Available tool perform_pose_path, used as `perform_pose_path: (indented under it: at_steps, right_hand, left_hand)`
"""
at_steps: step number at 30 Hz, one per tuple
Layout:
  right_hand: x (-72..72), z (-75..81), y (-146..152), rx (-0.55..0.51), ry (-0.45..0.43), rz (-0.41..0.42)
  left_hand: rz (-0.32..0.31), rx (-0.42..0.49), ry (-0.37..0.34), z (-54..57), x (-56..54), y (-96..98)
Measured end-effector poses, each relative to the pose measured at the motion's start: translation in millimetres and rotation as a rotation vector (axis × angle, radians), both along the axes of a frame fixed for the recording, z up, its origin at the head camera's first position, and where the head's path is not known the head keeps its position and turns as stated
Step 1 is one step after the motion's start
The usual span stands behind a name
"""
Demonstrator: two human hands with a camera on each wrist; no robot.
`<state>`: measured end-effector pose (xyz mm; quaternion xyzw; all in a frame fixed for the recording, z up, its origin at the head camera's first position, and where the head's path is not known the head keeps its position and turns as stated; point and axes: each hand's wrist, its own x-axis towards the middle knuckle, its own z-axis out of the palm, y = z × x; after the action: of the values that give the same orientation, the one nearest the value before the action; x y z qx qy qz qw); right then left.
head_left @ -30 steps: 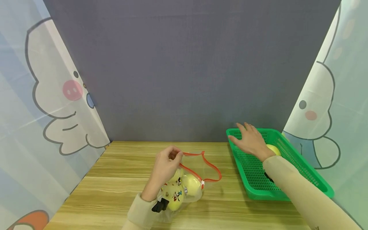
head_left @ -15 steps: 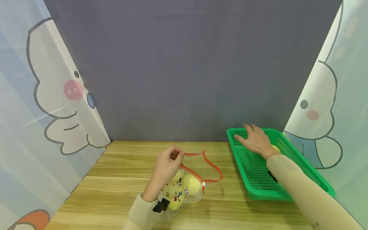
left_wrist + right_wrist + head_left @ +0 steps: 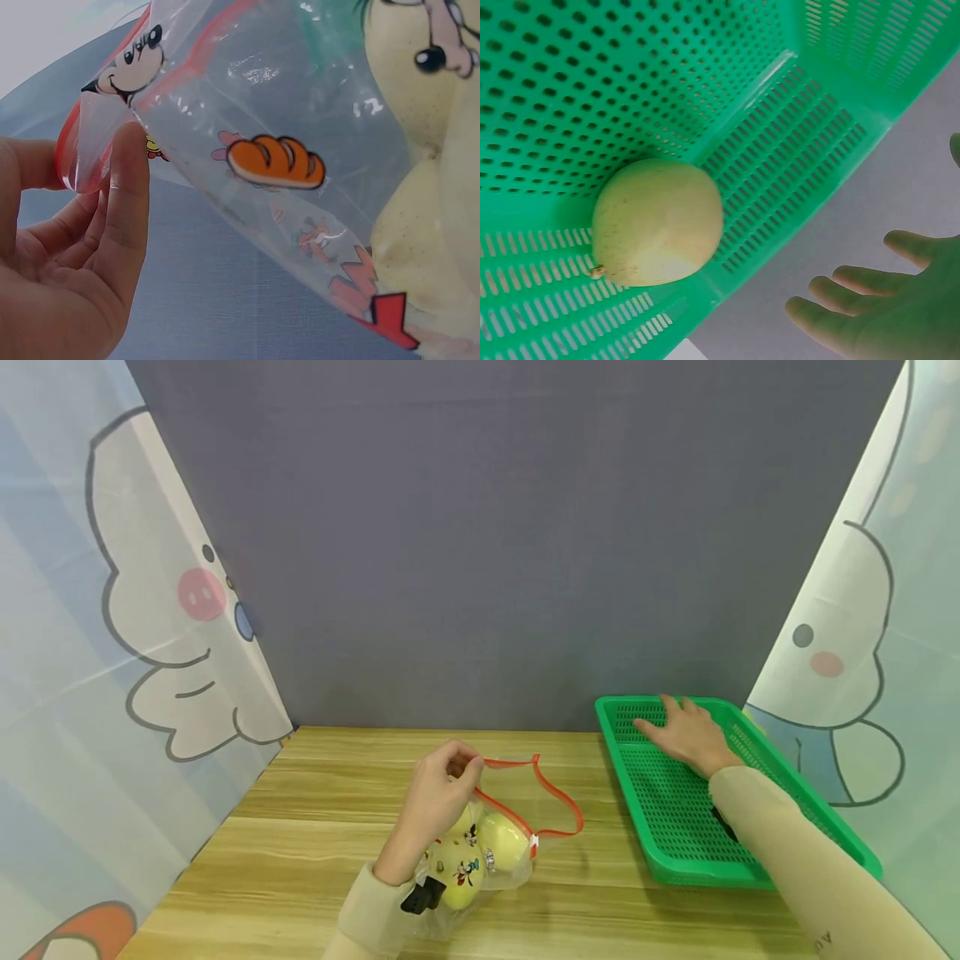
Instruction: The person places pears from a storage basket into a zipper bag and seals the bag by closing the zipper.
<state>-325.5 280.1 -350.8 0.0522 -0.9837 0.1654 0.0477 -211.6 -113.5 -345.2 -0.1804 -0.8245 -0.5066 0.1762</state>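
My left hand point(image 3: 442, 781) pinches the red-edged rim of a clear zip bag point(image 3: 534, 793) printed with cartoon figures. The bag's mouth gapes, and several pale yellow fruits point(image 3: 502, 842) lie inside it. In the left wrist view, the thumb and fingers hold the bag's rim beside a printed bread loaf. Over the green basket point(image 3: 627, 793) is my right hand point(image 3: 692, 737), fingers spread and holding nothing. The right wrist view shows one round pale yellow fruit point(image 3: 656, 225) with a short stem in a basket corner, apart from the fingers. The hand hides that fruit in the head view.
Both the bag and the basket rest on a wood-grain table point(image 3: 322, 810). A grey cloth backdrop point(image 3: 480, 543) rises behind it. Cartoon-printed curtains hang at the left point(image 3: 172, 593) and right point(image 3: 832, 643), the right one close beside the basket.
My right hand has moved rightward and slightly down over the basket, covering the fruit seen earlier in the head view. My left hand keeps its pinch on the bag, nearly still.
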Motion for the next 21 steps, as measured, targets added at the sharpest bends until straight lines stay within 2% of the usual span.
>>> perform_pose_path:
  at_steps: [13, 21]
  right_hand:
    - [-7.5, -10.3, 23, 0.037, -0.049, -0.022]
    - [-13.7, -19.7, 34, 0.017, -0.152, -0.035]
  left_hand:
    - [0.019, -0.014, 0.003, 0.4, 0.6, 1.4]
    - [0.019, -0.009, 0.006, 0.2, 0.4, 1.7]
